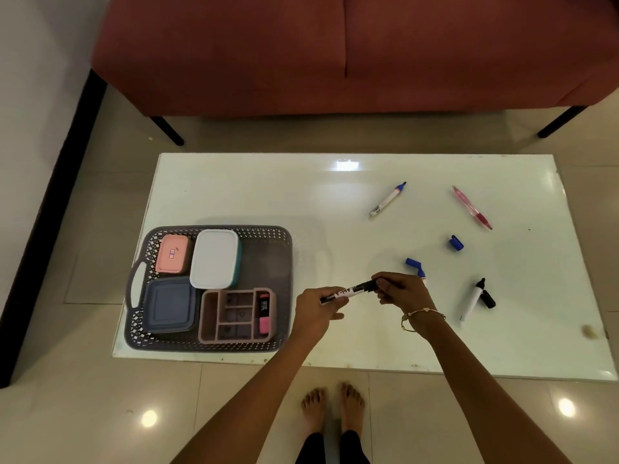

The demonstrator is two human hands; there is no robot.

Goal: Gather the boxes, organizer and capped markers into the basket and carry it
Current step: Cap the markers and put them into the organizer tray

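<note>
A grey lattice basket (281, 249) stands on the table's left. Inside it are a pink box (172, 254), a white-lidded teal box (214, 257), a blue box (169, 304) and a mauve organizer (234, 316) holding a pink highlighter (264, 314). My left hand (313, 314) grips the barrel of a black marker (348, 292). My right hand (400, 288) pinches the marker's black cap end. Loose on the table lie an uncapped blue marker (387, 199), a pink pen (472, 207), two blue caps (456, 243) (415, 265) and an uncapped black marker (472, 301) beside its cap (488, 299).
The white glossy table (268, 189) stands on a tiled floor. A red sofa (335, 51) sits behind it. My bare feet (331, 401) are at the table's near edge. A small yellowish scrap (589, 331) lies near the right edge.
</note>
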